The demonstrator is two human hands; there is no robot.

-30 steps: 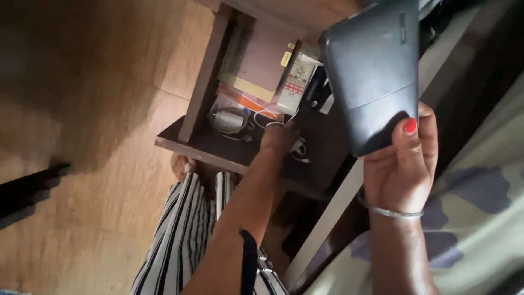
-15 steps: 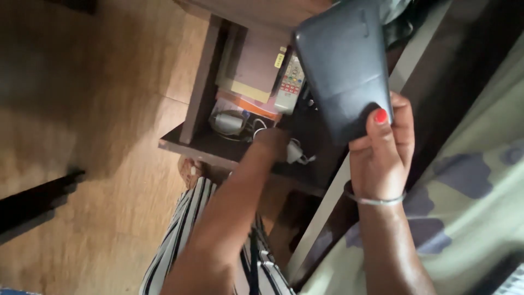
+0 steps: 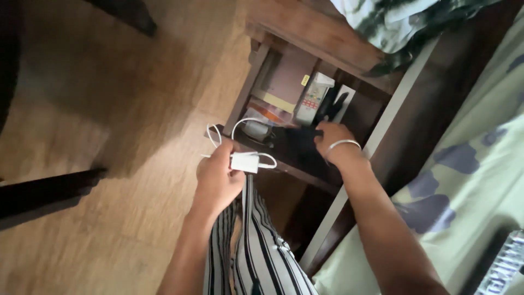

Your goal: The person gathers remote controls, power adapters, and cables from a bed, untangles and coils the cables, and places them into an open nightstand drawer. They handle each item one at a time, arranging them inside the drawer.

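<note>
My left hand (image 3: 218, 177) holds a small white charger block (image 3: 244, 162) with a thin white cable (image 3: 240, 123) looping up toward the open dark drawer (image 3: 284, 158). The hand sits just outside the drawer's front edge, above my striped trousers (image 3: 254, 246). My right hand (image 3: 333, 139), wearing a thin metal bangle, reaches into the drawer and rests on a dark flat device (image 3: 297, 143) lying inside. Its fingers curl over that device; the grip itself is hard to see in the shadow.
The drawer also holds a white remote control (image 3: 311, 101), a brown notebook (image 3: 292, 76), a yellow pad (image 3: 279, 101) and a grey gadget (image 3: 255, 128). Wooden floor (image 3: 109, 109) lies to the left. A patterned bedsheet (image 3: 469, 180) is at the right, rumpled fabric (image 3: 393, 22) above.
My left hand pulled the white charger and cable out of the drawer. My right hand lowered the dark flat device from in front of the camera into the drawer.
</note>
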